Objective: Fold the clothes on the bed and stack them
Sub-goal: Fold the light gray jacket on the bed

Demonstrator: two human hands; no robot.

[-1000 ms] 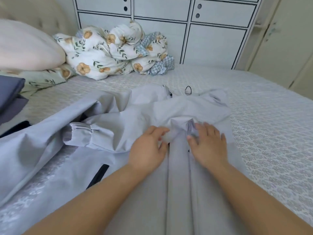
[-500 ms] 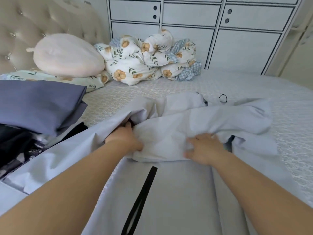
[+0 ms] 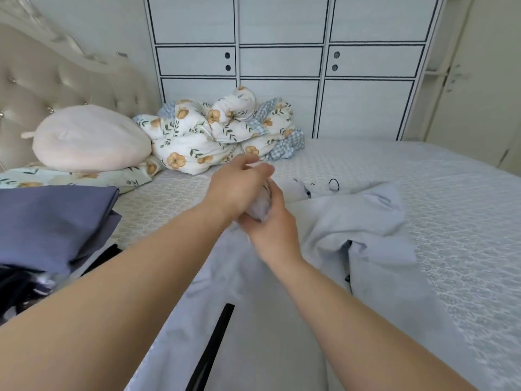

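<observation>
As the two hands came together at the centre of the frame, a bunched fold of the pale grey jacket (image 3: 352, 221) was up between them! The right hand (image 3: 272, 230) had its fingers curled round that wad of cloth from below, while the left hand (image 3: 239, 187) sat over the top; its fingertips were blurred, so whether it pinched the cloth or only covered it could not be told. Half a second before, both hands had lain flat and apart, pressing the folded upper part down onto the bed (image 3: 423, 165). Now they were lifted and joined, and the head had tipped up, bringing more of the wardrobe (image 3: 282, 66) into the top of the frame. The jacket lay spread from the centre down to the lower edge, its black zip (image 3: 217, 334) running through the lower middle. At the left edge sat a stack of folded clothes (image 3: 50, 221), dark blue on top. Judging by this, the fold was mid-way: a loose part was being gathered in, and the jacket had yet to join the stack.
</observation>
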